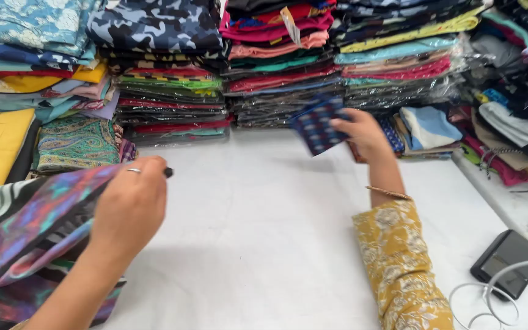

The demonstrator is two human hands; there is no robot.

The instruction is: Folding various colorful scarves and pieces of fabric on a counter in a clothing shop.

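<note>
White bench (pixel 264 244) runs wide across the head view, and behind it stacks of folded fabric (pixel 172 91) rise in every colour, many of them in clear wrappers, with looser folded pieces piled at the right (pixel 514 128).

Right hand (pixel 362 131) is up near the back stacks, fingers closed around a dark blue patterned cloth piece (pixel 316 125), pinched at its right edge. That piece hangs clear of the bench, lifted, its face turned toward the camera; its long axis runs on a slant from upper right down to lower left. A bangle sits at the wrist above a mustard floral sleeve (pixel 401 269).

Left hand (pixel 131 205), ring on one finger, is curled shut over the edge of a purple and teal printed fabric (pixel 25 238) that drapes down off the left side; something small and dark pokes out past the fingertips, too small to name.

By my read, both pieces are in hand, neither laid flat nor folded yet.

Off to the right lies a black device (pixel 508 263) with a white cable (pixel 490 299).
</note>
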